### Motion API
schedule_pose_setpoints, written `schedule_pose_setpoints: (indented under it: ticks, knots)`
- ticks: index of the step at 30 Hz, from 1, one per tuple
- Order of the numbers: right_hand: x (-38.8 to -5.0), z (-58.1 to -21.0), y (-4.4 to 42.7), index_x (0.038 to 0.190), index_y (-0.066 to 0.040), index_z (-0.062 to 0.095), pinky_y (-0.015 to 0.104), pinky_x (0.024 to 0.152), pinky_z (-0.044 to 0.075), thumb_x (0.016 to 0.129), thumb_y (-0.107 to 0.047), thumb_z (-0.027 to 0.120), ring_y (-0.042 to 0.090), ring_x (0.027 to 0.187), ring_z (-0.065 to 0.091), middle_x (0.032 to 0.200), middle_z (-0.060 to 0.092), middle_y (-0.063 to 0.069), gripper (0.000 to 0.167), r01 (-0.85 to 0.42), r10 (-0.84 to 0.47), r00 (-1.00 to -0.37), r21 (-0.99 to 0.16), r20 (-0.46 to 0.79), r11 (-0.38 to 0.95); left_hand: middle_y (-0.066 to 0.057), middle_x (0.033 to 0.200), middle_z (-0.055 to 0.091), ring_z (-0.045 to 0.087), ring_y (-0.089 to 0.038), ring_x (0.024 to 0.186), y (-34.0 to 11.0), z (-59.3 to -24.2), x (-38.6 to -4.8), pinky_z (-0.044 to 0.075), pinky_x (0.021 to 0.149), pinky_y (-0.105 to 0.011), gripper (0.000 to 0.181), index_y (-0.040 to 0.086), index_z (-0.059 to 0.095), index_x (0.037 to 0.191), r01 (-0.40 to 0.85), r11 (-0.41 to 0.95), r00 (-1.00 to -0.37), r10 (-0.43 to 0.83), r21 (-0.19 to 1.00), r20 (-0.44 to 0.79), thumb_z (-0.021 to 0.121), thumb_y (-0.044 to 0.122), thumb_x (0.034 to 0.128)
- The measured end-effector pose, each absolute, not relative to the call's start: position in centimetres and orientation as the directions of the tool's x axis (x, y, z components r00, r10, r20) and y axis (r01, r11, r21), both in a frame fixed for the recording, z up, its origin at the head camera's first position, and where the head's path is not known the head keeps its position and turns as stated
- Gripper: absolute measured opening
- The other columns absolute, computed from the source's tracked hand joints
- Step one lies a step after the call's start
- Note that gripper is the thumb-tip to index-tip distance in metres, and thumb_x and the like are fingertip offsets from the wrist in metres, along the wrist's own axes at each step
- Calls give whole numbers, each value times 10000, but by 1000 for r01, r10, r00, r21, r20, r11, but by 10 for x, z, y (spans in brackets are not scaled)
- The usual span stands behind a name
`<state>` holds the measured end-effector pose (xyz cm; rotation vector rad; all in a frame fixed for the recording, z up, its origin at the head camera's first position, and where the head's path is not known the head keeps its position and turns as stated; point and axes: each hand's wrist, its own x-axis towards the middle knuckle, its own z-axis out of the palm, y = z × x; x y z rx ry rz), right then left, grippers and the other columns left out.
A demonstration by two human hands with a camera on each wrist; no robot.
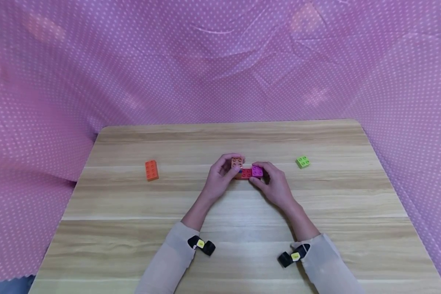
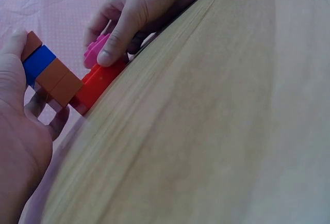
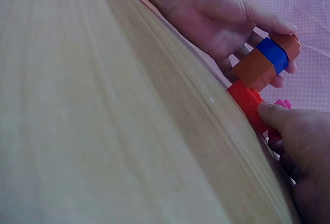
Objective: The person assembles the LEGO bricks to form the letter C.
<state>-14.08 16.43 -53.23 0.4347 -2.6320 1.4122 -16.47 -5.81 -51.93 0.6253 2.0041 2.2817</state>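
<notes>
Near the middle of the table, my left hand [image 1: 217, 179] grips a stack of brown bricks [image 1: 237, 161] with a blue brick [image 2: 39, 63] between them. The stack's lower end meets a long red brick [image 1: 246, 174]; whether they are joined I cannot tell. A magenta brick [image 1: 257, 171] sits on the right end of the red one. My right hand [image 1: 277, 185] pinches that end between thumb and fingers, its thumb against the magenta and red bricks in the wrist views. The red brick's underside is hidden.
An orange brick [image 1: 152, 170] lies on the wooden table [image 1: 228, 237] at the left. To the right lies a small lime green brick [image 1: 303, 162]. Pink dotted cloth [image 1: 220, 61] hangs behind the table and at both sides.
</notes>
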Motion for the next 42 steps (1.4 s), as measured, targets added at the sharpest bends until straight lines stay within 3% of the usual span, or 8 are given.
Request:
schedule_pose_setpoints:
  ticks: [9,27,42]
  knots:
    - [-140,-531,164,1345,-107,668,354,836,539,929,-146,836,185,1003,624,1207,699,55,450,-294,-193,-955,-800,225,523,-181,1321,686,656,-236,1235,-58,-518,-164,554,1050,-330,310,39,626,1349,235,-149,-924,271,960,269,654,37,1040]
    - [-140,-534,165,1340,-104,674,372,835,548,931,-161,835,189,1001,627,1198,701,52,443,-291,-192,-956,-807,222,513,-100,1285,710,686,-257,1176,-55,-514,-160,581,1040,-388,280,48,664,1290,259,-87,-931,244,962,272,712,108,1021]
    - [-139,-536,165,1340,-102,674,361,836,554,920,-147,841,178,1007,639,1197,702,46,453,-296,-184,-955,-810,233,506,-143,1242,721,701,-281,1163,-57,-519,-162,591,1021,-387,304,35,678,1300,263,-57,-933,239,963,269,730,114,1011]
